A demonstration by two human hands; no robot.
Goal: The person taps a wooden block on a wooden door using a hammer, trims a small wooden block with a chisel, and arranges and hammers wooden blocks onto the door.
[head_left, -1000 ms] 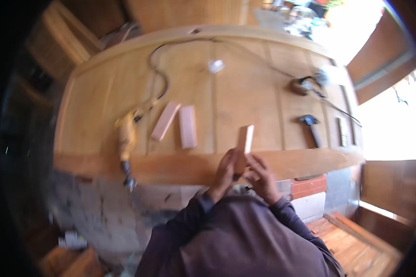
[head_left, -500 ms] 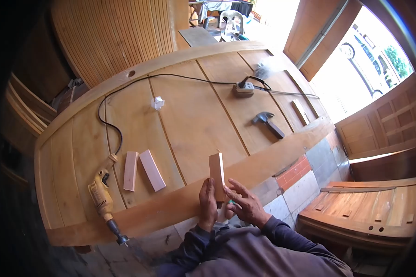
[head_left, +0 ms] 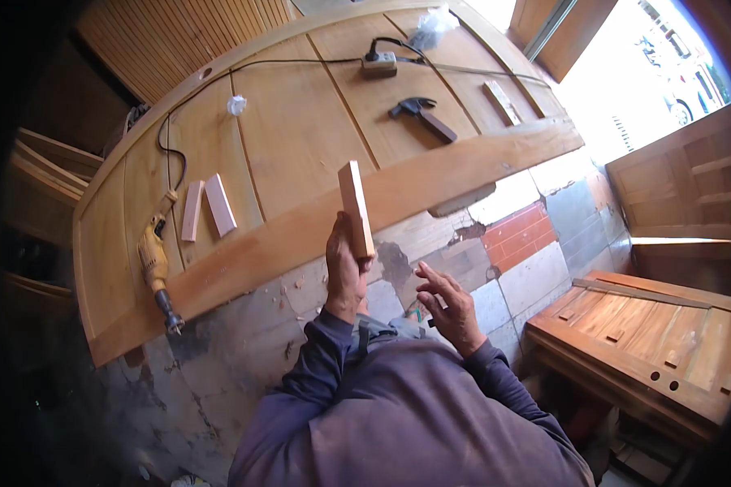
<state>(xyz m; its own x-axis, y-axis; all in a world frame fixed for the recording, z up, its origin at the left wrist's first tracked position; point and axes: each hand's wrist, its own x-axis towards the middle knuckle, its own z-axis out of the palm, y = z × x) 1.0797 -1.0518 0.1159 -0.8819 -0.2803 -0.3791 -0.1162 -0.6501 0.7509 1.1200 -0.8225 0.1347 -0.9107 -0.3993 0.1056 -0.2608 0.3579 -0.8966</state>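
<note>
Wooden block [head_left: 355,207]: likely light, stiff, best held low, as left hand [head_left: 345,272] grips; right hand [head_left: 452,312], four o'clock, empty.

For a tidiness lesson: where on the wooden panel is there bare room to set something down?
Bare: the panel's middle, between the two pale blocks and the hammer, this side of the cord. Crowded: beside the drill and around the socket and plastic bag.

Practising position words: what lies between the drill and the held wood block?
In the head view, two pale wood pieces lie on the panel, nearer the drill than the block.
</note>
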